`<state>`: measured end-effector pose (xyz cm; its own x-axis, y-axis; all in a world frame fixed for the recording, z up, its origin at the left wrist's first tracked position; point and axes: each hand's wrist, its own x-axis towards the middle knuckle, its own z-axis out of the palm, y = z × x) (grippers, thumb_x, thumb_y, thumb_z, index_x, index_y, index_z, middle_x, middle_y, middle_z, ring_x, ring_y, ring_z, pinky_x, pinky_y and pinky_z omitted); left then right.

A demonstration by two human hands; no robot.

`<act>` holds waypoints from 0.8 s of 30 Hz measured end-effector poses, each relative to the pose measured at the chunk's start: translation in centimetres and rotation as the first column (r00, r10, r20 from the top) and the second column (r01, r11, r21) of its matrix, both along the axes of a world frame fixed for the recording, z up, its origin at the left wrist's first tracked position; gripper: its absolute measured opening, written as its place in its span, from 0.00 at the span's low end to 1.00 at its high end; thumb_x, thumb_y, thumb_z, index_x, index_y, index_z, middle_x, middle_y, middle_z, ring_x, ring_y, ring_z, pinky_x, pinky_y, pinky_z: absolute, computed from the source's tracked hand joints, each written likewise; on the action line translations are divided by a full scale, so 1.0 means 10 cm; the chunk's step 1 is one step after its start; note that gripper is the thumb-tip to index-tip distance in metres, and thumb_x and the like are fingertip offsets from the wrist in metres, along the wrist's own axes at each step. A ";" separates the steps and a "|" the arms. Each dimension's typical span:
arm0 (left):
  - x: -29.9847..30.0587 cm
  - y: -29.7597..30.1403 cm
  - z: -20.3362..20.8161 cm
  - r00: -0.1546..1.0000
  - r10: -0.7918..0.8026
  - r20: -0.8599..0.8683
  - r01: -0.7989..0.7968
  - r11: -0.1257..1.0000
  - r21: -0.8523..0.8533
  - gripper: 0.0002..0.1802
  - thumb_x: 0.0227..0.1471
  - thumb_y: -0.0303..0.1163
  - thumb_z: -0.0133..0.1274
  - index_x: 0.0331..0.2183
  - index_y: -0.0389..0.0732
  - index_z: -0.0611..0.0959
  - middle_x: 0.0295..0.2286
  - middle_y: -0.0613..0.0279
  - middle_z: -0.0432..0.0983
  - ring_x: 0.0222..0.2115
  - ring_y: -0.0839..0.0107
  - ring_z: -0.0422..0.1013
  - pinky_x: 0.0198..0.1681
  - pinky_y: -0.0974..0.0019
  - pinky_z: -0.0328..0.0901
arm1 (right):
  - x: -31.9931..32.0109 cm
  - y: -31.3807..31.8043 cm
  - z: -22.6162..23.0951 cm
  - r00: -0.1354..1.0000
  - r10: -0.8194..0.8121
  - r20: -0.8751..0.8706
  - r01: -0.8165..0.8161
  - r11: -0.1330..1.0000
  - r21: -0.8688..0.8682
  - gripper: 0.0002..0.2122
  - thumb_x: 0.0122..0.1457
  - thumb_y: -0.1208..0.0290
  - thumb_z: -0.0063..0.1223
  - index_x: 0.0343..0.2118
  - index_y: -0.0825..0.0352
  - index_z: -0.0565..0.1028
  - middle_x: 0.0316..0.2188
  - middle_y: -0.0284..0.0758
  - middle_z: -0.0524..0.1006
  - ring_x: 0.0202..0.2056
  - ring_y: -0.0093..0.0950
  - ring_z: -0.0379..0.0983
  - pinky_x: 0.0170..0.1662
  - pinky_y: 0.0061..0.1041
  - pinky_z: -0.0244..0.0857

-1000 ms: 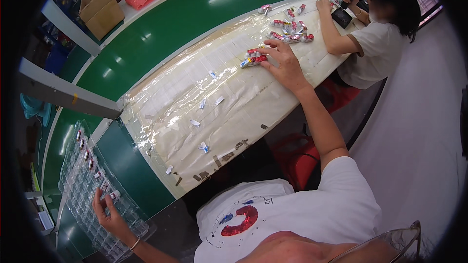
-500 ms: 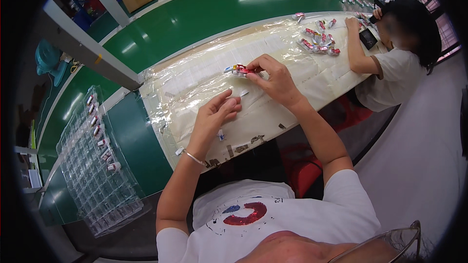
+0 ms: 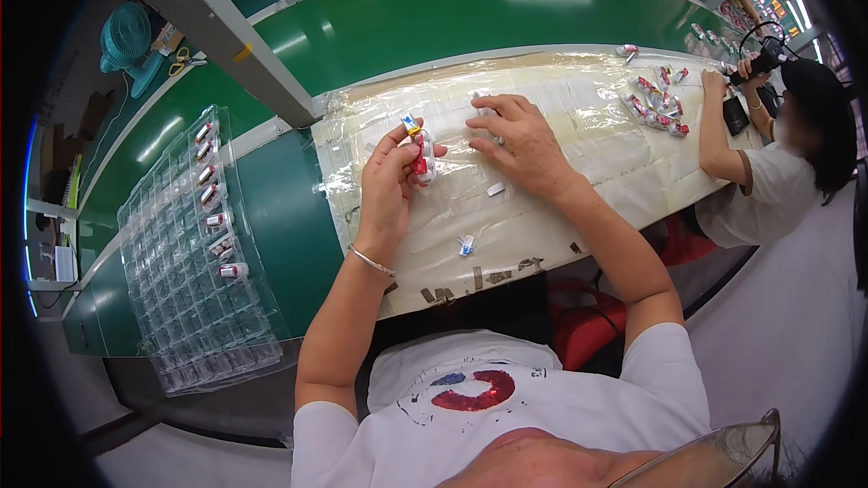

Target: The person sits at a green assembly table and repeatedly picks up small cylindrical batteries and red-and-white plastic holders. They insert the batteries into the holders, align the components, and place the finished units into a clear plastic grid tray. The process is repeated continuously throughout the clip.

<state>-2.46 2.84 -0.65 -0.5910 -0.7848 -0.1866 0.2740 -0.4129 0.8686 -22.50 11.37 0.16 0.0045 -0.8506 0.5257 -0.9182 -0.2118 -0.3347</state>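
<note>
My left hand (image 3: 391, 176) is closed on a small red-and-white piece (image 3: 420, 155), held upright between thumb and fingers. Its top end is yellow, blue and white. I cannot make out its exact kind. To its right, my right hand (image 3: 520, 143) hovers over the table with thumb and fingers apart. A tiny pale bit shows by its fingertips, too small to tell. Below this hand a small white piece (image 3: 495, 189) lies on the plastic-covered worktable (image 3: 579, 208). Closer to the front edge lies a small blue-and-white scrap (image 3: 466, 245).
On the left, a clear compartment tray (image 3: 181, 280) holds several red-and-white pieces along one side. More such pieces (image 3: 655, 104) lie at the right, near a seated co-worker (image 3: 768, 163). A grey post (image 3: 244, 45) rises by the table's far left corner. Green belt-like surface (image 3: 407, 23) runs behind.
The red-and-white piece has passed from my right hand to my left and now stands upright. My right hand has opened. The view has shifted, so the surroundings sit farther right.
</note>
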 end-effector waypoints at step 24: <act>0.20 -0.05 0.09 0.953 0.003 0.304 0.058 0.980 -0.192 0.11 0.56 0.32 0.58 0.35 0.33 0.84 0.28 0.61 0.80 0.26 0.71 0.79 0.27 0.75 0.70 | 0.35 -0.31 0.13 0.950 0.286 -0.128 -0.298 0.950 -0.089 0.06 0.47 0.78 0.61 0.29 0.64 0.77 0.30 0.32 0.79 0.33 0.30 0.77 0.34 0.28 0.71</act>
<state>-0.42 2.29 0.25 -0.5529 -0.8082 -0.2027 -0.0217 -0.2292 0.9731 -19.01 8.29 1.43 0.3086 -0.7427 0.5943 -0.8412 -0.5047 -0.1939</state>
